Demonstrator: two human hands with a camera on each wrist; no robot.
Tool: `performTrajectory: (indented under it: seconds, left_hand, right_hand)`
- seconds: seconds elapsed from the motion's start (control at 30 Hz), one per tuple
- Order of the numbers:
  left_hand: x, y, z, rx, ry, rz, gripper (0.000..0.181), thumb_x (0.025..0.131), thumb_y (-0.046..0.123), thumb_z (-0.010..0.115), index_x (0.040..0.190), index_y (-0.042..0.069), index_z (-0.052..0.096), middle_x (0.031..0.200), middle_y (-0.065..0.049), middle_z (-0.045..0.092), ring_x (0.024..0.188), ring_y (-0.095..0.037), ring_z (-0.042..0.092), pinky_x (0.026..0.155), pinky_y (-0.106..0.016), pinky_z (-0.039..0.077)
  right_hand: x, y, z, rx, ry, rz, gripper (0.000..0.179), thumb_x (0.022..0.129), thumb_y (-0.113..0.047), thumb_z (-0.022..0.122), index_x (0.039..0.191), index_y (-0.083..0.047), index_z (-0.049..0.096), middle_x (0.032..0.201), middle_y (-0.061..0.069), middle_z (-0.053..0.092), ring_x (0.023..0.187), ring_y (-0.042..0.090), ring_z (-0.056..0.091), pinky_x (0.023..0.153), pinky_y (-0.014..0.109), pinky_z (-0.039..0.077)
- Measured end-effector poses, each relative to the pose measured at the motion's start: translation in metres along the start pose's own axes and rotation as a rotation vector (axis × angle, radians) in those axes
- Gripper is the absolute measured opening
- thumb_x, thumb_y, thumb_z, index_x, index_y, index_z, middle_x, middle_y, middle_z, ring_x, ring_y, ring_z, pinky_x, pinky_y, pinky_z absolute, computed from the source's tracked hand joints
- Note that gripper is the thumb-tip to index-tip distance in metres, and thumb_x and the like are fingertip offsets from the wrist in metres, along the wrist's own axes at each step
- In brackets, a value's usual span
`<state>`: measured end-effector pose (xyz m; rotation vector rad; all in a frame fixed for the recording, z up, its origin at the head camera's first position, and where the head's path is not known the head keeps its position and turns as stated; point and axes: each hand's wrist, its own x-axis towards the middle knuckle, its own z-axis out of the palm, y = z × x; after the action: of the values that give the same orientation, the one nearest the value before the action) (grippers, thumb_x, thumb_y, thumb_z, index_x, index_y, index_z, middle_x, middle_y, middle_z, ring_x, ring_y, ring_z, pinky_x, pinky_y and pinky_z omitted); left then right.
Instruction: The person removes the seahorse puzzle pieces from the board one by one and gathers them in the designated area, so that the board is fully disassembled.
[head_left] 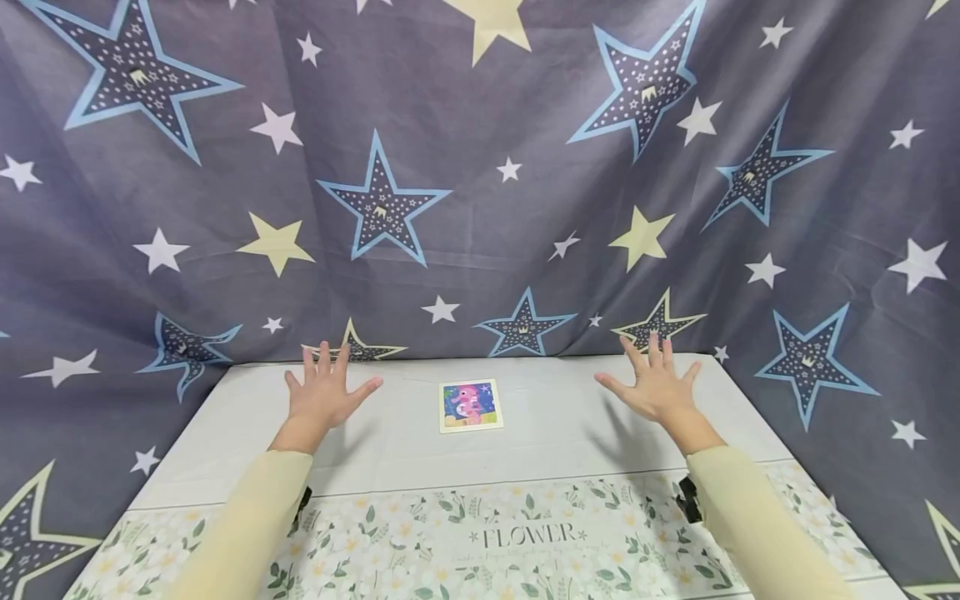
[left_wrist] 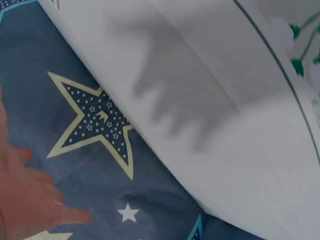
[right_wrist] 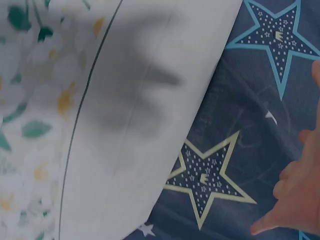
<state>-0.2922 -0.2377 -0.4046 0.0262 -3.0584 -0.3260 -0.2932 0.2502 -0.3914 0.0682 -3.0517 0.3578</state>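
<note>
A small square picture puzzle or card [head_left: 470, 406] lies flat on the table between the two hands, toward the back. It shows a pink seahorse on a blue ground inside a cream border. To its left my left hand [head_left: 322, 396] hovers above the table with fingers spread, holding nothing. On the other side my right hand [head_left: 657, 385] is held up the same way, fingers apart and nothing in it. Both hands stay apart from the picture. In the wrist views the left hand [left_wrist: 32, 195] and right hand [right_wrist: 297, 192] show only in part, at the frame edges.
The white table [head_left: 390, 450] carries a floral cloth band [head_left: 375, 542] with the word FLOWER along the near side. A grey-blue curtain [head_left: 465, 275] with stars rises at the back and both sides. Dark straps [head_left: 688, 500] sit at the wrists.
</note>
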Motion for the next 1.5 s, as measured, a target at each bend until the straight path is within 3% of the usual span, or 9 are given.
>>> performTrajectory:
  seconds: [0.17,0.33,0.47,0.6,0.83,1.0,1.27,1.5]
  left_hand:
    - [0.007,0.01,0.013,-0.066,0.058,0.074,0.091,0.088,0.065,0.043,0.148,0.002,0.017,0.152,-0.029,0.014,0.139,-0.049,0.01,0.104,-0.073,0.017]
    - [0.011,0.03,0.027,-0.177,0.101,0.143,0.081,0.09,0.052,0.053,0.145,-0.001,0.025,0.147,-0.027,0.028,0.134,-0.046,0.027,0.103,-0.065,0.03]
    - [0.013,0.047,0.039,-0.269,0.079,0.159,0.078,0.09,0.05,0.054,0.145,0.002,0.027,0.146,-0.025,0.033,0.132,-0.045,0.033,0.106,-0.061,0.03]
    - [0.014,0.061,0.052,-0.31,0.027,0.135,0.076,0.091,0.05,0.053,0.145,0.004,0.028,0.146,-0.024,0.033,0.132,-0.044,0.034,0.108,-0.058,0.03]
    - [0.015,0.074,0.079,-0.378,-0.009,0.142,0.069,0.091,0.042,0.058,0.143,0.004,0.033,0.142,-0.022,0.04,0.129,-0.04,0.039,0.108,-0.053,0.034]
    - [0.014,0.082,0.091,-0.385,-0.024,0.158,0.066,0.09,0.04,0.059,0.141,0.004,0.037,0.14,-0.021,0.043,0.128,-0.039,0.041,0.108,-0.052,0.035]
    - [0.011,0.092,0.104,-0.303,-0.036,0.17,0.061,0.089,0.04,0.06,0.138,0.007,0.043,0.137,-0.018,0.049,0.126,-0.037,0.045,0.105,-0.055,0.036]
    - [0.011,0.092,0.116,-0.196,-0.015,0.203,0.061,0.087,0.044,0.062,0.135,0.007,0.047,0.133,-0.015,0.053,0.123,-0.035,0.049,0.101,-0.055,0.04]
  right_hand:
    - [0.007,-0.013,0.015,0.068,0.042,-0.03,0.09,0.083,-0.075,0.037,0.151,-0.02,0.015,0.154,0.027,0.001,0.142,0.044,0.002,0.103,0.076,-0.003]
    - [0.014,-0.034,0.037,0.148,0.062,-0.068,0.085,0.085,-0.07,0.041,0.149,-0.018,0.022,0.153,0.027,0.01,0.142,0.042,0.013,0.107,0.071,0.008]
    - [0.015,-0.056,0.054,0.196,0.07,-0.103,0.079,0.087,-0.065,0.046,0.147,-0.018,0.028,0.152,0.025,0.017,0.139,0.042,0.022,0.108,0.068,0.018]
    - [0.017,-0.078,0.072,0.261,0.068,-0.121,0.074,0.086,-0.062,0.05,0.145,-0.019,0.034,0.152,0.022,0.023,0.136,0.042,0.03,0.108,0.062,0.027]
    - [0.017,-0.112,0.103,0.333,0.027,-0.147,0.067,0.087,-0.055,0.054,0.141,-0.017,0.04,0.149,0.021,0.032,0.132,0.042,0.038,0.106,0.058,0.033]
    - [0.017,-0.126,0.12,0.372,-0.002,-0.155,0.064,0.087,-0.051,0.056,0.139,-0.015,0.044,0.145,0.02,0.039,0.132,0.04,0.039,0.107,0.056,0.033]
    - [0.018,-0.137,0.137,0.348,-0.037,-0.14,0.066,0.086,-0.051,0.058,0.138,-0.012,0.045,0.143,0.018,0.042,0.133,0.035,0.038,0.111,0.05,0.03]
    - [0.02,-0.144,0.141,0.328,-0.03,-0.198,0.064,0.084,-0.045,0.062,0.135,-0.008,0.047,0.139,0.021,0.046,0.131,0.037,0.041,0.11,0.051,0.031]
